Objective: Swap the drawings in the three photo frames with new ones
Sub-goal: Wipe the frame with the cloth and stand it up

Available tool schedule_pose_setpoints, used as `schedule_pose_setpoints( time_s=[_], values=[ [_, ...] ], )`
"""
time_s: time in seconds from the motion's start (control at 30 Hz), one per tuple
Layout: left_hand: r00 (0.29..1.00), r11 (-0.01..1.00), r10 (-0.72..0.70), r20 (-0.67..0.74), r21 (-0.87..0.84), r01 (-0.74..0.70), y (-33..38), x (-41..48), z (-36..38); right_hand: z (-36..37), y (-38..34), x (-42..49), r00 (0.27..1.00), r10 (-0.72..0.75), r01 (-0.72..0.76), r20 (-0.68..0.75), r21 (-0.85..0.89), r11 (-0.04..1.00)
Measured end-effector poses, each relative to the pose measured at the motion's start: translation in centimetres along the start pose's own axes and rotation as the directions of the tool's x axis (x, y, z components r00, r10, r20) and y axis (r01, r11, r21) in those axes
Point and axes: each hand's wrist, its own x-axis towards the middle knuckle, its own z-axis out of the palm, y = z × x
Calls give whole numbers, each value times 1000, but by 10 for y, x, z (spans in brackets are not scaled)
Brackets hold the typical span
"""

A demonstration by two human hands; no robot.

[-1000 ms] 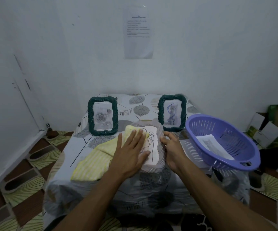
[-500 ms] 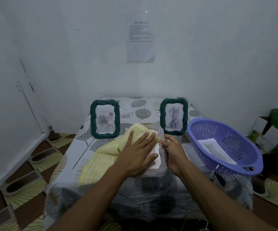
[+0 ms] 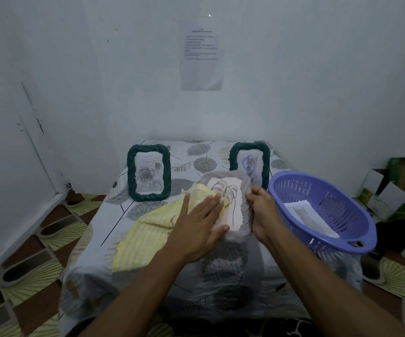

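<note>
Table (image 3: 114, 215), leaf-printed, carries everything; round purple slotted plastic basket (image 3: 323, 190) sits right, papers (image 3: 303, 210) inside; two dark-green braided rope frames (image 3: 149, 172) (image 3: 250, 161) stand far; soft yellow striped cloth (image 3: 143, 234) lies left; pale ribbed rectangular frame (image 3: 233, 207) lies flat between the hands, long axis near-to-far; left hand (image 3: 196, 227) spread, pressing that cloth onto it; right hand (image 3: 262, 210) grips its right edge.

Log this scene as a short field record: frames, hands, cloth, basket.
upright frames: left green frame, right green frame, standing at the back of the table
third frame: white frame in front of them, line drawing showing
left hand: flat on yellow cloth over the white frame
right hand: grips the white frame's right edge
basket: purple basket at right, paper sheets inside
</note>
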Motion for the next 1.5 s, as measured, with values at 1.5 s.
schedule_pose_setpoints(
  time_s=[1.5],
  values=[
    [979, 974, 203, -16, -99, -203, 28, -9, -3, -6, -2, 3, 996, 28, -36, 87, 92, 995]
  ],
)
